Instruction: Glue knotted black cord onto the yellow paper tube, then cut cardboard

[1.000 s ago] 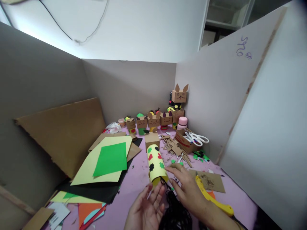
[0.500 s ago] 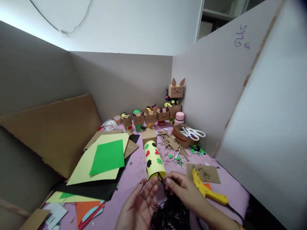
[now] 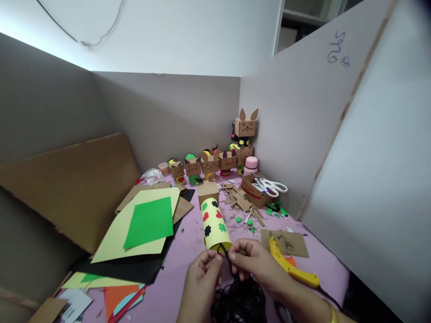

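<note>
A yellow paper tube with red hearts and black and green flowers lies on the table, its open end toward me. Its far end meets a small cardboard box. Black cord is heaped below that open end, and a strand rises from the heap to the tube's mouth. My left hand pinches the black cord just under the rim, thumb against fingers. Close beside it on the right, my right hand is closed on the same cord with thumb and forefinger.
A yellow glue gun lies right of my hand, partly on a cardboard piece. Coloured paper sheets are stacked at left. Cardboard animal figures line the back. A box holds white scissors; cardboard scraps lie nearby.
My left hand has gone from open, palm up, to pinching the cord at the tube's mouth. My right hand stays on the cord, almost unmoved.
</note>
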A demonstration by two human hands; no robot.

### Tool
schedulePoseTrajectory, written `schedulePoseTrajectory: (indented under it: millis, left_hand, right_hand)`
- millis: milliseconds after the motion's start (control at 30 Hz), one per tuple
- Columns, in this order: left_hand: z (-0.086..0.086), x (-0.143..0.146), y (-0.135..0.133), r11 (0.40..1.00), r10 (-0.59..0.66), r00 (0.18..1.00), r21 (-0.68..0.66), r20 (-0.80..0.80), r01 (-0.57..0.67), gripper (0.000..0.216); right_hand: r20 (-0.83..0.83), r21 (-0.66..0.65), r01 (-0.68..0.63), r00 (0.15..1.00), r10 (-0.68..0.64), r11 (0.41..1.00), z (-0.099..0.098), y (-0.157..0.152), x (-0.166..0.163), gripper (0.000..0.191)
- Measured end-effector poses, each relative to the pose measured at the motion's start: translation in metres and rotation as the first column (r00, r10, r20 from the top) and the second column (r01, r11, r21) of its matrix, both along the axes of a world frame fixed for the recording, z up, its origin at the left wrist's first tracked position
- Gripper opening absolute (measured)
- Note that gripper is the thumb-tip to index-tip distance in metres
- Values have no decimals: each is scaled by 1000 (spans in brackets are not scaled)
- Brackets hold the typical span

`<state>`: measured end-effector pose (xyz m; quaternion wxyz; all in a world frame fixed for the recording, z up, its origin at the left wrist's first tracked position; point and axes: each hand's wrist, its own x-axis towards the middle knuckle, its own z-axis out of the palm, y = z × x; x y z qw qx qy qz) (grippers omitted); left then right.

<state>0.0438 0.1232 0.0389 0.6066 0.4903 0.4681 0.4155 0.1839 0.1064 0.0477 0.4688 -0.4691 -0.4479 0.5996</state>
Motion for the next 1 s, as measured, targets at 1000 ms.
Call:
schedulePoseTrajectory:
  millis: [1000]
  left_hand:
    - [1, 13, -4, 983, 50, 983, -184, 175, -17, 35]
  right_hand:
    - [4, -10, -26, 1000, 26, 1000, -2, -2, 9, 42]
